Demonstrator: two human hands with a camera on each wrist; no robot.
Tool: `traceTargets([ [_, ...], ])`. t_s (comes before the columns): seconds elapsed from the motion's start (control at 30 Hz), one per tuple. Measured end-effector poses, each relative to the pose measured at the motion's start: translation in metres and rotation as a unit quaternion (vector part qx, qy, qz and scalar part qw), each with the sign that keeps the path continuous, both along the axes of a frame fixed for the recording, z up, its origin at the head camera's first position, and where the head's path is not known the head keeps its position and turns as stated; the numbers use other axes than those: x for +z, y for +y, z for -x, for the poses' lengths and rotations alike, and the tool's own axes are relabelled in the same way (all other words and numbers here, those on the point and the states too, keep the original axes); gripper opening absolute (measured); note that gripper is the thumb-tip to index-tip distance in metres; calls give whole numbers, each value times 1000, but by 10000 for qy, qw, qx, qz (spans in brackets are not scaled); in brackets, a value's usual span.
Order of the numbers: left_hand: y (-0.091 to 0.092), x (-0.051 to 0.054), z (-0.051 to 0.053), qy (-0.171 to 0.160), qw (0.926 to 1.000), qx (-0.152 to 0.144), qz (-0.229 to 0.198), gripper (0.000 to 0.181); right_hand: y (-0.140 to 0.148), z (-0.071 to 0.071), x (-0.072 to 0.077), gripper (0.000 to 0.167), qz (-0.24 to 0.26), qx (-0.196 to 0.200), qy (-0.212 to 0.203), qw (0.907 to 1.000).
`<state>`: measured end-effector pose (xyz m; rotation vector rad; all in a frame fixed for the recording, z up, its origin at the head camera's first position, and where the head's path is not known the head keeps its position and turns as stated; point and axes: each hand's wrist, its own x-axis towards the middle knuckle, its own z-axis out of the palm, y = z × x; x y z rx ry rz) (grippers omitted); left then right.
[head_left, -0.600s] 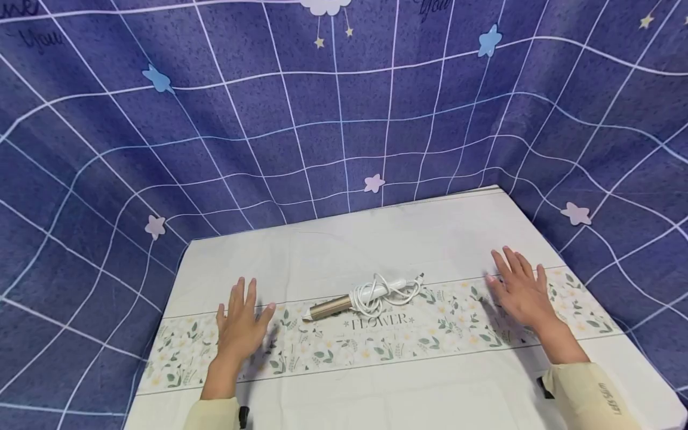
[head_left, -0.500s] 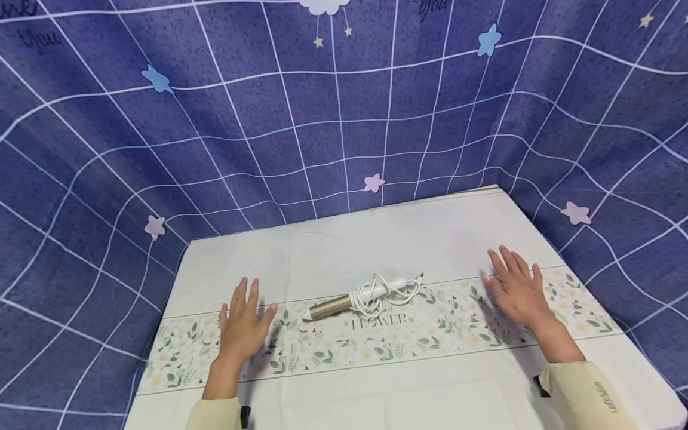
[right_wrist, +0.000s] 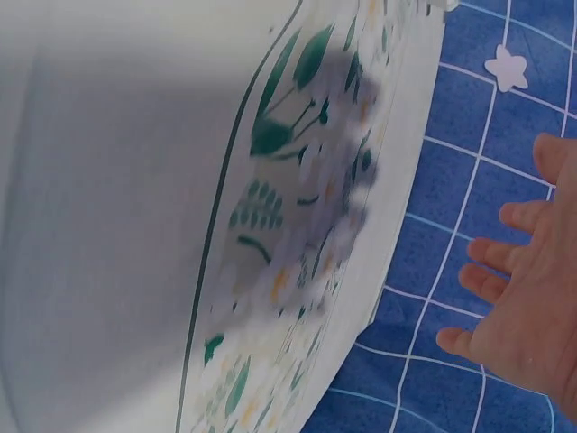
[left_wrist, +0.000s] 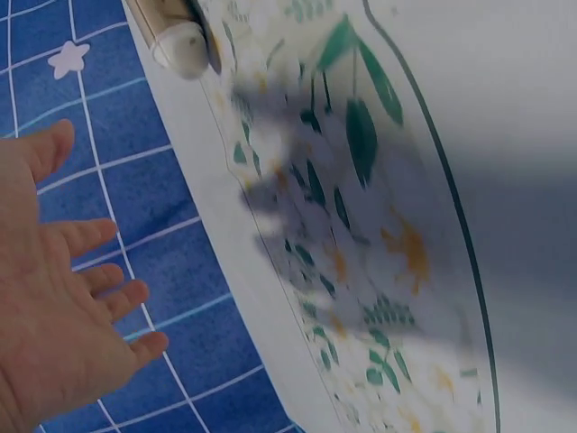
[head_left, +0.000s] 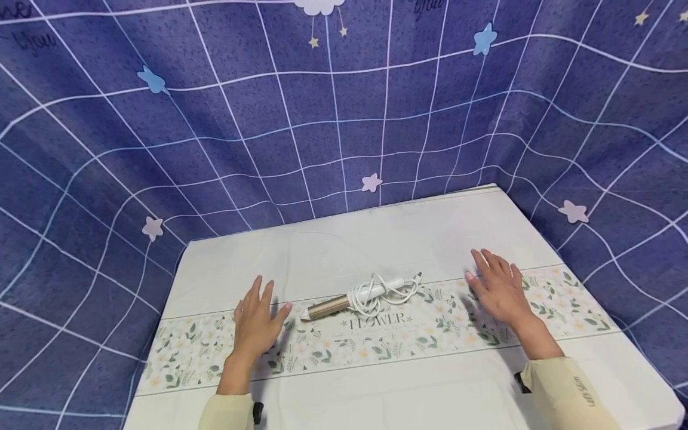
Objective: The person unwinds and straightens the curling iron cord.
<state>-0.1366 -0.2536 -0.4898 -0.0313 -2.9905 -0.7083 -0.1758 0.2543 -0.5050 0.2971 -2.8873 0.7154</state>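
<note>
A curling iron [head_left: 329, 307] with a gold barrel, white tip and white handle lies slantwise on the table in the head view. Its white cord [head_left: 371, 300] is wound loosely about the handle, with the plug end at the right. My left hand [head_left: 255, 327] hovers left of the barrel tip, palm down, fingers spread, apart from it. Farther off on the other side, my right hand [head_left: 501, 294] is also held above the cloth, holding nothing. The left wrist view catches the barrel's white tip [left_wrist: 183, 50] beyond my left hand [left_wrist: 68, 311].
A white tablecloth [head_left: 322, 245] with a floral band and the printed word FLOWER covers the table. Behind and at both sides hangs a blue curtain [head_left: 301, 143] with a white grid and stars. Both hands cast shadows on the cloth.
Both hands have moved inward, the left one rightward and the right one leftward, closer to the curling iron. The curling iron has stayed in place on the cloth.
</note>
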Motion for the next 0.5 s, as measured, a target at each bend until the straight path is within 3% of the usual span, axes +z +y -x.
traceTargets([
  [0.5,34,-1,7,8,9997,-132,-222,75,-28,5,-1,59,504,-61,-67,9987],
])
